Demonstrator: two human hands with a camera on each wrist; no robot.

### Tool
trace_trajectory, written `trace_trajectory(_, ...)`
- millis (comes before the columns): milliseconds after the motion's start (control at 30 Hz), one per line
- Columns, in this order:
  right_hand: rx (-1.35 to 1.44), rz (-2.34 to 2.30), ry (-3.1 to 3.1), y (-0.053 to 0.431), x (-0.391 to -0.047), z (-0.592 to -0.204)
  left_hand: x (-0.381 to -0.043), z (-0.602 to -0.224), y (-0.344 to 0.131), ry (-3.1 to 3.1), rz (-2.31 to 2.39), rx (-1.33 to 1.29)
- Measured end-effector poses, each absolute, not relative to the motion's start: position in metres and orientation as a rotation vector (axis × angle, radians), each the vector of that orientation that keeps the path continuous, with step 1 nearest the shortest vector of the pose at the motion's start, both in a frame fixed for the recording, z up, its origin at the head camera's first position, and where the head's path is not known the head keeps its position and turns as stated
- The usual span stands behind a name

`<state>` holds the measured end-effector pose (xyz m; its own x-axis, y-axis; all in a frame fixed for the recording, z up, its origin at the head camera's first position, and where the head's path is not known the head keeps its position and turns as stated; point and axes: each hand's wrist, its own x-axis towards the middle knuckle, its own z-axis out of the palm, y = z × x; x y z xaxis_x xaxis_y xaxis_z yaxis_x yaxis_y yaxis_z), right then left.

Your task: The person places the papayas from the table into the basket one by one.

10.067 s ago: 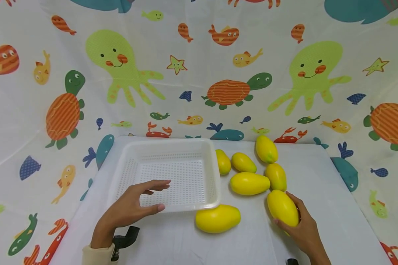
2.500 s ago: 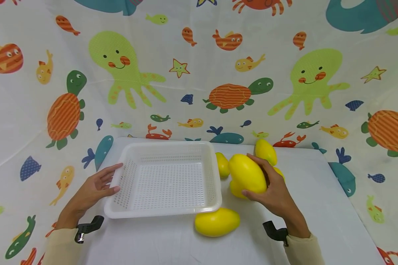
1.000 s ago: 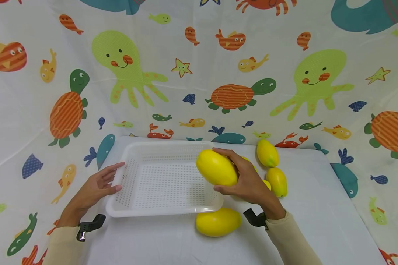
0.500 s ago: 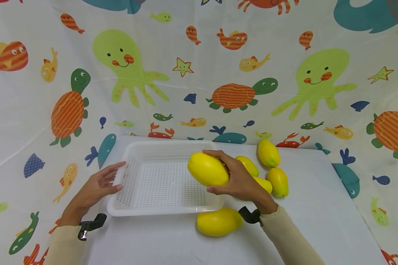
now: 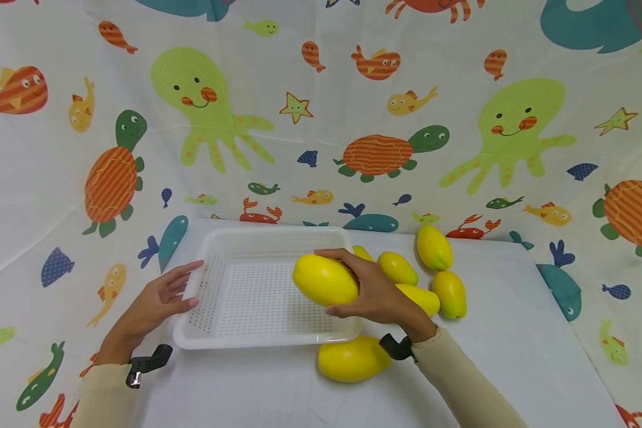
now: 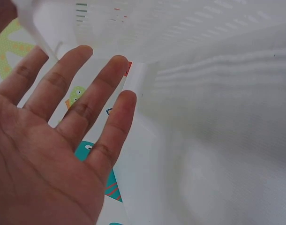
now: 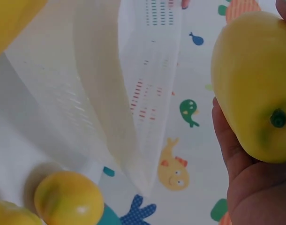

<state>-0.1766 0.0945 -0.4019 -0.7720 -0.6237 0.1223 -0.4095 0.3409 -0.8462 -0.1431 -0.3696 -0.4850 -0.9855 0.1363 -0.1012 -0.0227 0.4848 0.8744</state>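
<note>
There are seven yellow fruits [image 5: 323, 279]: one in the right hand [image 5: 377, 291], one at the front edge of the basket [image 5: 257, 306], five between the basket and the right edge of the surface [image 5: 519, 333]. One basket, two sleeves [image 5: 465, 377] and, with the left hand [image 5: 153, 306], two hands show.

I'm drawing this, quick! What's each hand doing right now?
Left hand: open, at the edge of the white basket.
Right hand: holding a yellow fruit.
</note>
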Motion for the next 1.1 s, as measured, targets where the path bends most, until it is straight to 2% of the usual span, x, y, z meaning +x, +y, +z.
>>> trace_trajectory(1100, -0.952, -1.3, 2.084, 0.081, -0.194, -0.423, -0.142, -0.485, -0.37, 2.566, 1.534, 0.096)
